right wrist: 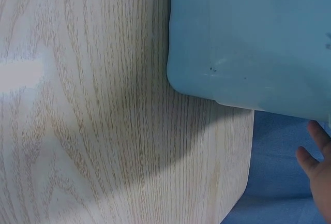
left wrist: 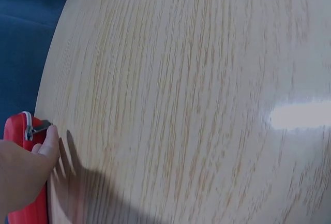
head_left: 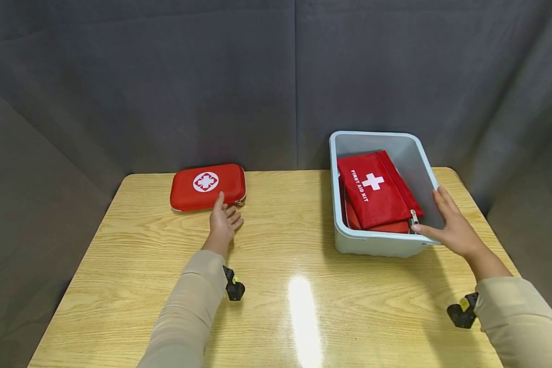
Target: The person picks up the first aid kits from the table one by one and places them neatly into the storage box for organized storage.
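Head view: your left hand (head_left: pixel 224 221) lies with loosely spread fingers at the near edge of the red case (head_left: pixel 208 186), fingertips touching it by the zip pull (left wrist: pixel 39 129), which faces you. Your right hand (head_left: pixel 451 226), fingers straight, steadies the bin (head_left: pixel 377 244) at its near right rim; a red first-aid pouch (head_left: pixel 374 191) leans inside. Both stand on the worktop (head_left: pixel 276 286).
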### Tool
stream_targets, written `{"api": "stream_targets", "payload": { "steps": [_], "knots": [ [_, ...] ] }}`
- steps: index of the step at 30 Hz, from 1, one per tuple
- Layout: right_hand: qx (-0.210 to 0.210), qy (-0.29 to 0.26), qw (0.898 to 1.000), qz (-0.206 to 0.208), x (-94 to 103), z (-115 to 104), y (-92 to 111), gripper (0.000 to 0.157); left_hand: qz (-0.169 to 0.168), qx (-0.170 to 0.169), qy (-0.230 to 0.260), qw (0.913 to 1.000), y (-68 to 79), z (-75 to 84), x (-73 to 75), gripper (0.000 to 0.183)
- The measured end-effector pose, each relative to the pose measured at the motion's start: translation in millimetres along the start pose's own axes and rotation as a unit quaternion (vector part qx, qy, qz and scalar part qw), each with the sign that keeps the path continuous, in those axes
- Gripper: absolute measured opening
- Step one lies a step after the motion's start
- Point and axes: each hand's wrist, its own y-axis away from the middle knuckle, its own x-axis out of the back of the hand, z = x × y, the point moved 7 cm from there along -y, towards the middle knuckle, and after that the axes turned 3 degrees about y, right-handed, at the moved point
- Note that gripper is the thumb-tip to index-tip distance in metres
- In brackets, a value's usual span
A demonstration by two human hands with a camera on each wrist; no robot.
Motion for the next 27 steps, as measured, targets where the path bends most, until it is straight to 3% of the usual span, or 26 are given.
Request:
{"api": "stream_targets", "payload": {
  "steps": [6,13,18,22,24,27],
  "knots": [
    [0.000,0.001,1.000,-0.002,0.0,-1,0,0.095,0.016,-0.007,0.009,0.9998,-5.0,4.5,9.6,0.080],
    [-0.007,0.004,1.000,-0.005,-0.9,-1,0,0.096,0.048,-0.011,0.020,0.9986,12.5,14.9,11.3,0.066],
    [-0.004,-0.001,1.000,-0.003,-1.6,-1,1,0.096,0.054,-0.007,0.026,0.9982,14.9,18.2,14.9,0.064],
    [0.000,-0.001,1.000,0.003,-0.6,-2,0,0.096,0.069,-0.016,0.017,0.9973,3.7,16.0,20.0,0.059],
    [0.000,0.000,1.000,0.003,-0.4,-1,0,0.096,0.080,-0.026,0.014,0.9963,-35.8,5.2,38.3,0.059],
    [-0.001,0.000,1.000,0.005,0.2,-1,1,0.095,0.098,-0.042,0.018,0.9941,-108.0,-15.0,71.8,0.065]
  ]
}}
